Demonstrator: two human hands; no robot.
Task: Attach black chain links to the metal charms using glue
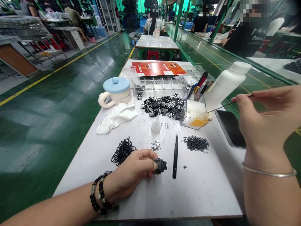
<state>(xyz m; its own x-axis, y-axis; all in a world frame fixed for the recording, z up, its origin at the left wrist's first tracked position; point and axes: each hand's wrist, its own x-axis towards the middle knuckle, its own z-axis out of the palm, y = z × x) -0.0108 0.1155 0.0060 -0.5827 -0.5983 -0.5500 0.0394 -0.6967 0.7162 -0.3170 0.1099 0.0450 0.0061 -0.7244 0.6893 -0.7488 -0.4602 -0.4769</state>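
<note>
Between the thumb and fingers of my left hand (138, 166) is a small black plastic part (160, 166), held just above the table. My right hand (270, 116) pinches a thin dark rod (221, 107), whose far end reaches the side of a clear box (194, 122) with yellowish stuff in it; whether the tip is inside I cannot tell. Black tweezers (175, 157) lie right of the black part. A heap of black wire-like pieces (124, 150) sits beyond my left hand, a second heap (196, 143) to the right. Tiny silvery pieces (155, 145) lie between them.
A pile of black and metal parts (163, 106) covers the table's middle, behind a small white dropper bottle (156, 125). A lidded mug (116, 91) and white cloth (117, 117) stand left. Right are a tall white bottle (225, 84) and a phone (231, 128). Co-workers sit farther off.
</note>
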